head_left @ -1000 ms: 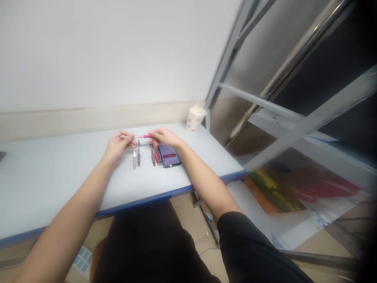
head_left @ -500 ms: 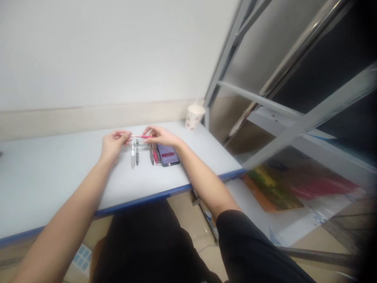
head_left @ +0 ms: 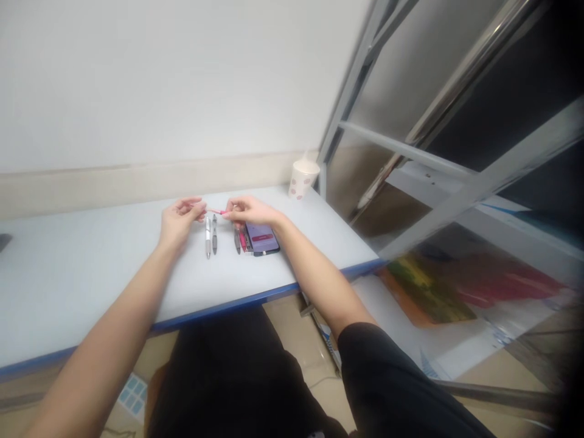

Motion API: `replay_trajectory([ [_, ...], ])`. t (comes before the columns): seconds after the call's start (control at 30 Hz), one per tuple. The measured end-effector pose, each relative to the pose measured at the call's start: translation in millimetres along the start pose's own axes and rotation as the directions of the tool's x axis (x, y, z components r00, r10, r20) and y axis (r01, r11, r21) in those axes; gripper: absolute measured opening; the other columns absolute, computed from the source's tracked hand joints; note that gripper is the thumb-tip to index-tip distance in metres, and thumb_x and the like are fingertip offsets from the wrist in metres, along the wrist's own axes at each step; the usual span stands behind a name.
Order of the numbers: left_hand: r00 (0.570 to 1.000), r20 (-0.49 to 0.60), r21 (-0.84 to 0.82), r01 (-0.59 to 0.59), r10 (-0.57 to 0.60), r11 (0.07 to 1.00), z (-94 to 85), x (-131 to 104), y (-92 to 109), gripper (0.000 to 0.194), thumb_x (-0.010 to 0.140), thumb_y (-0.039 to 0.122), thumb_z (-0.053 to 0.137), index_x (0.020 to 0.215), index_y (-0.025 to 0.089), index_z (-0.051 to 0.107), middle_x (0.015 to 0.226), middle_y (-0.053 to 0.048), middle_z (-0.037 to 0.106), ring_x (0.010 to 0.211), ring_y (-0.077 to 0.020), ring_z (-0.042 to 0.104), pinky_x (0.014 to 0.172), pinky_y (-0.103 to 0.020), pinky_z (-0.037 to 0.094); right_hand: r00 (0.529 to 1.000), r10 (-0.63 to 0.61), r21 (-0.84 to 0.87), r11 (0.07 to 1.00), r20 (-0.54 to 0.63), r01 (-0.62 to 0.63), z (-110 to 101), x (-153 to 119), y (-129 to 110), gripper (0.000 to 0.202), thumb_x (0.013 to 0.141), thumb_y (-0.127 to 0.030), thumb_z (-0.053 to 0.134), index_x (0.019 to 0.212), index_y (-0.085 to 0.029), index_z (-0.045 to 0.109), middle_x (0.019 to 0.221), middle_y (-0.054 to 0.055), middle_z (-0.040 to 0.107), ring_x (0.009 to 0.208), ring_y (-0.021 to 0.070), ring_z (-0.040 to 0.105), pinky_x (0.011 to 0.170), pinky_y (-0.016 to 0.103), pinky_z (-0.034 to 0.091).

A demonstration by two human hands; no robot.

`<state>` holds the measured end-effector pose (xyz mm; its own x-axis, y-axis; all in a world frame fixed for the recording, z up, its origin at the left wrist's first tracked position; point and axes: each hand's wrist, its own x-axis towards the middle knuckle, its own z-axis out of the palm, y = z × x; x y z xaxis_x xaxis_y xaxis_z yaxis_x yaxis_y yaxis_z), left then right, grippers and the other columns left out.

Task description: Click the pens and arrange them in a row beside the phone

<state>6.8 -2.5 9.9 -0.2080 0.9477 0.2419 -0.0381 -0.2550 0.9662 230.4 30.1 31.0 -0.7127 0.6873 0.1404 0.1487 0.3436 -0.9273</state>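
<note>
My left hand pinches one end of a thin pink piece above the table. The fingers of my right hand are closed on a pink pen part, in line with that piece. Below, two pens lie side by side on the table: a white and grey pen and a clear and grey pen. Under my right hand are a dark grey pen and a red pen, next to a phone with a lit screen.
The light table has a blue front edge. A white spotted paper cup stands at its back right corner, near a grey metal frame. A dark object lies at the far left.
My right hand's fingers have curled in closer around the pink pen part, and less of it shows. The view has shifted slightly.
</note>
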Motion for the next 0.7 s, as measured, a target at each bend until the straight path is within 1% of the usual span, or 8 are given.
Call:
replay_trajectory([
  [0.07, 0.999, 0.050, -0.022, 0.017, -0.016, 1.000, 2.9, -3.0, 0.9, 0.049, 0.062, 0.037, 0.092, 0.099, 0.015, 0.069, 0.076, -0.002, 0.072, 0.066, -0.0147, 0.067, 0.070, -0.029, 0.055, 0.999, 0.000, 0.007, 1.000, 0.041, -0.001, -3.6, -3.0, -5.2, 0.024, 0.095, -0.038, 0.070, 0.091, -0.016, 0.065, 0.070, -0.002, 0.065, 0.062, 0.0123, 0.060, 0.063, 0.025, 0.049],
  [0.13, 0.996, 0.087, -0.034, 0.027, -0.024, 0.999, 6.9, -6.7, 2.4, 0.050, 0.060, 0.036, 0.094, 0.097, 0.015, 0.067, 0.074, -0.001, 0.071, 0.062, -0.0138, 0.066, 0.068, -0.029, 0.054, 0.999, -0.026, -0.010, 1.000, 0.028, 0.026, -10.1, -7.0, -10.8, 0.023, 0.093, -0.037, 0.073, 0.095, -0.015, 0.068, 0.074, -0.002, 0.066, 0.067, 0.0125, 0.060, 0.067, 0.026, 0.049],
  [0.23, 0.996, 0.091, -0.052, 0.006, -0.001, 0.999, 13.0, -11.3, 4.5, 0.046, 0.059, 0.036, 0.095, 0.089, 0.016, 0.065, 0.070, -0.001, 0.071, 0.059, -0.0133, 0.064, 0.066, -0.028, 0.053, 0.999, -0.048, -0.031, 0.998, -0.020, 0.048, -19.6, -11.1, -15.5, 0.023, 0.090, -0.034, 0.075, 0.099, -0.015, 0.068, 0.078, -0.001, 0.067, 0.075, 0.0133, 0.061, 0.074, 0.027, 0.049],
  [0.3, 0.996, 0.087, -0.059, -0.004, 0.009, 0.998, 15.5, -12.9, 5.3, 0.045, 0.059, 0.036, 0.095, 0.085, 0.017, 0.064, 0.068, -0.001, 0.070, 0.059, -0.0138, 0.064, 0.065, -0.029, 0.053, 0.999, -0.039, -0.020, 0.999, -0.008, 0.038, -20.4, -10.0, -13.6, 0.025, 0.088, -0.033, 0.076, 0.104, -0.015, 0.067, 0.079, -0.002, 0.066, 0.075, 0.0137, 0.060, 0.073, 0.027, 0.047],
  [0.4, 0.996, 0.084, -0.059, 0.014, -0.009, 0.998, 16.1, -13.2, 4.2, 0.046, 0.057, 0.038, 0.096, 0.082, 0.017, 0.063, 0.069, -0.002, 0.071, 0.060, -0.0154, 0.066, 0.065, -0.030, 0.054, 0.998, -0.039, -0.033, 0.999, 0.048, 0.040, -10.0, -2.6, -5.2, 0.030, 0.083, -0.030, 0.079, 0.104, -0.015, 0.066, 0.074, -0.004, 0.061, 0.070, 0.0130, 0.055, 0.068, 0.026, 0.043],
  [0.43, 0.996, 0.084, -0.059, 0.027, -0.022, 0.998, 15.6, -13.0, 3.2, 0.046, 0.057, 0.039, 0.096, 0.081, 0.017, 0.063, 0.071, -0.003, 0.072, 0.061, -0.0157, 0.067, 0.065, -0.030, 0.054, 0.998, -0.060, -0.053, 0.997, 0.037, 0.062, -4.7, 0.4, -2.4, 0.029, 0.081, -0.029, 0.080, 0.103, -0.014, 0.066, 0.075, -0.005, 0.059, 0.070, 0.0126, 0.053, 0.068, 0.026, 0.042],
  [0.6, 0.991, 0.106, -0.017, 0.088, -0.086, 0.996, 11.9, -10.9, -3.1, 0.048, 0.056, 0.045, 0.097, 0.080, 0.015, 0.068, 0.072, -0.004, 0.073, 0.060, -0.0140, 0.064, 0.063, -0.028, 0.052, 0.997, -0.078, -0.126, 0.989, 0.005, 0.078, 14.1, 7.3, -0.8, 0.028, 0.092, -0.041, 0.073, 0.102, -0.015, 0.065, 0.078, -0.003, 0.061, 0.071, 0.0130, 0.052, 0.065, 0.025, 0.040],
  [0.7, 0.993, 0.096, -0.023, 0.076, -0.074, 0.997, 10.4, -9.1, -3.9, 0.047, 0.056, 0.047, 0.097, 0.079, 0.015, 0.071, 0.075, -0.004, 0.073, 0.063, -0.0130, 0.062, 0.061, -0.026, 0.050, 0.995, -0.083, -0.095, 0.992, -0.051, 0.078, 18.1, 6.5, -5.3, 0.025, 0.095, -0.039, 0.071, 0.105, -0.017, 0.065, 0.081, -0.002, 0.064, 0.070, 0.0123, 0.053, 0.064, 0.024, 0.041],
])
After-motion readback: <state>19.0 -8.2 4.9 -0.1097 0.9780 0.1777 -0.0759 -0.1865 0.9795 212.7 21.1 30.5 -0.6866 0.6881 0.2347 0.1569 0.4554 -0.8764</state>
